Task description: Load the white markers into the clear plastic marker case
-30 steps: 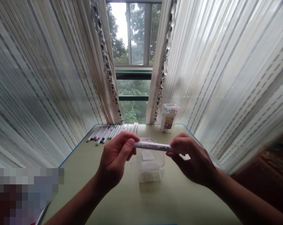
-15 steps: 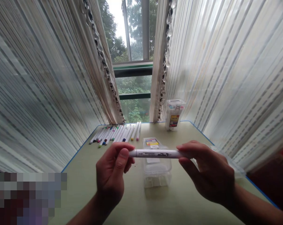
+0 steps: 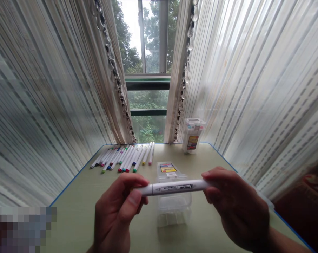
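Observation:
A white marker pen (image 3: pixel 174 187) with dark print on its barrel is held level between both hands, above the table. My left hand (image 3: pixel 117 211) pinches its left end between thumb and fingers. My right hand (image 3: pixel 238 207) is closed round its right end. Just behind and below the marker lies a clear plastic box (image 3: pixel 173 196) on its side, with a yellow label on its far end. It looks empty.
A row of several white markers with coloured caps (image 3: pixel 124 158) lies at the table's far left. A second clear box of markers (image 3: pixel 192 136) stands upright at the far right. Sheer curtains (image 3: pixel 253 88) hang close on both sides of the green table (image 3: pixel 77 207), with a window behind.
Both hands and the marker have come lower and nearer to me, staying level. The view has shifted, so the row of markers and the boxes sit a little differently.

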The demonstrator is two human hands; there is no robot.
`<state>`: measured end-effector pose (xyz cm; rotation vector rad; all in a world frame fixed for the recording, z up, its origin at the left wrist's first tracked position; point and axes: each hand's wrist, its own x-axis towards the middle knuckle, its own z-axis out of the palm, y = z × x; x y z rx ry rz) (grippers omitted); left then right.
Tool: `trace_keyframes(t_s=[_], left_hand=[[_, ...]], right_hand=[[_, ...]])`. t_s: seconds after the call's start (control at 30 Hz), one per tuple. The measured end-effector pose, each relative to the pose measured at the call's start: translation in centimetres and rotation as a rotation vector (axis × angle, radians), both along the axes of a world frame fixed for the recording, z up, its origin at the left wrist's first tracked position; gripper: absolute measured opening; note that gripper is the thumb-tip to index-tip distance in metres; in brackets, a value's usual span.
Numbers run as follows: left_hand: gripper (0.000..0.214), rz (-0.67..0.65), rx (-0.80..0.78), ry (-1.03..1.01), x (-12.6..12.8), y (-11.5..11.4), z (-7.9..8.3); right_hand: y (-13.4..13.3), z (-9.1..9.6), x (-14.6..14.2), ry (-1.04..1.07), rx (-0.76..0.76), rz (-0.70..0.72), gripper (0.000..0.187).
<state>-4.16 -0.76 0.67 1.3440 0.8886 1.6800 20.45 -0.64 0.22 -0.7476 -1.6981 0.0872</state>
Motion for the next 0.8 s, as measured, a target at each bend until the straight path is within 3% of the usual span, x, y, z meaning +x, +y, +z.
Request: trace_keyframes(t_s=[0.2,0.4,0.5,0.6,0.67,0.8], left_hand=[[0.014,0.083,-0.111,-0.186,1.1,-0.4,0.8],[0.017,-0.058,-0.025,-0.151,0.2,0.4,0.8],[0.017,-0.072,-0.017,-0.148,-0.2,0.4,0.7],[0.020,-0.048,-0.021,-0.158,0.2,-0.1,0.7],[0.021,-0.051,-0.026,-0.163,0.6,-0.4,0.8],[0.021,-0.089,-0.009,-0.113,1.1,-0.8,0.7]], right_hand=[[-0.3,0.8,-0.1,-0.060,0.042,0.026,0.027],[-1.1,1.9,-0.4,-0.128,0.018,0.135,0.032],[-1.5,2.2,-0.5,-0.133,-0.073,0.169,0.025],[-1.8,1.8,-0.5,-0.102,-0.253,0.211,0.013],[-1.9,1.2,-0.4,-0.037,-0.464,0.298,0.010],[-2.4,0.5,-0.5,0.071,-0.932,0.536,0.039]])
